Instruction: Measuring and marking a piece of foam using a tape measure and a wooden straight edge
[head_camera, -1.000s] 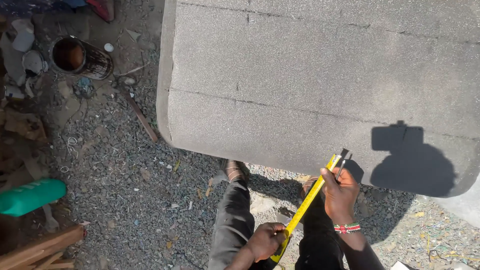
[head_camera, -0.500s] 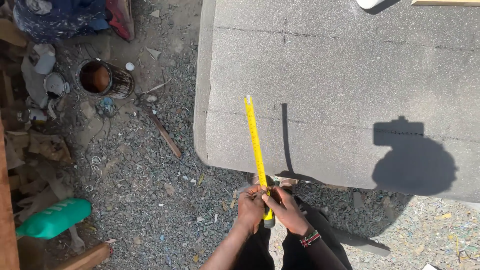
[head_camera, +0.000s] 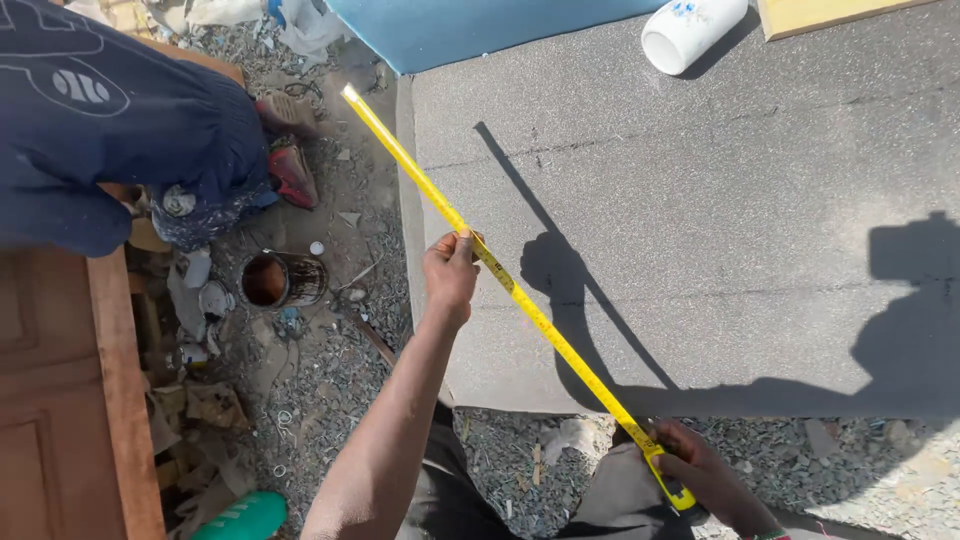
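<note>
Tape's floppy: thin yellow steel measuring tape (head_camera: 520, 300) sags, so my left hand (head_camera: 450, 270) pinches mid-blade, right hand (head_camera: 705, 480) clamps the case near me.

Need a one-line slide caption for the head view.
Left hand and right hand stretch a yellow tape measure diagonally over a grey foam slab.

Rusty open tin (head_camera: 283, 280) standing on gravel (head_camera: 330, 370). White cylindrical container (head_camera: 692, 32) lying at the far edge; a wooden door panel (head_camera: 60, 400) at left. Crouching person in dark blue clothing (head_camera: 110, 120), upper left.
</note>
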